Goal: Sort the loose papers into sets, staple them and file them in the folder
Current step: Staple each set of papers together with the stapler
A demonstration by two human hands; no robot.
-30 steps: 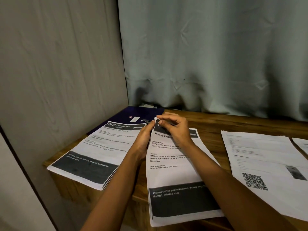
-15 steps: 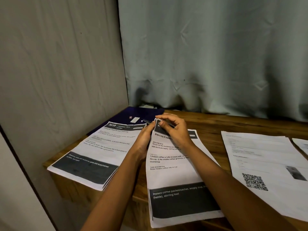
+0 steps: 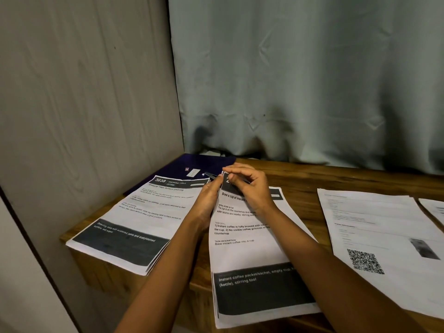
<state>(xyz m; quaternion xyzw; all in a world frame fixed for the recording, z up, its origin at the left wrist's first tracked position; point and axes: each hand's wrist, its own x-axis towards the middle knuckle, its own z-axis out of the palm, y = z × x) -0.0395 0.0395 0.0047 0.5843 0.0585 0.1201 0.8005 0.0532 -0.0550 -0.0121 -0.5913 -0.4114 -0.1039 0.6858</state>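
Observation:
The middle paper set (image 3: 242, 251), headed "Brew a cup of instant coffee", lies on the wooden table (image 3: 300, 181). Both hands meet at its top left corner. My left hand (image 3: 207, 200) comes in from the left edge and grips a thin dark stapler (image 3: 211, 174), whose tip sticks out past the fingers. My right hand (image 3: 249, 186) hovers over the corner with its fingers curled and its thumb and fingertips pinching the sheet's corner. The "3638 Dressing Table" set (image 3: 144, 212) lies to the left. A dark blue folder (image 3: 177, 168) lies in the back left corner, partly under that set.
More sheets with a QR code (image 3: 374, 227) lie on the right, and another page (image 3: 434, 207) shows at the far right edge. A wall panel (image 3: 84, 104) closes the left side and a grey curtain (image 3: 300, 80) hangs behind. Both sets overhang the table's front edge.
My right hand's fingers have lifted from lying flat on the paper's corner and are now curled above it. My left hand and the papers have stayed in place.

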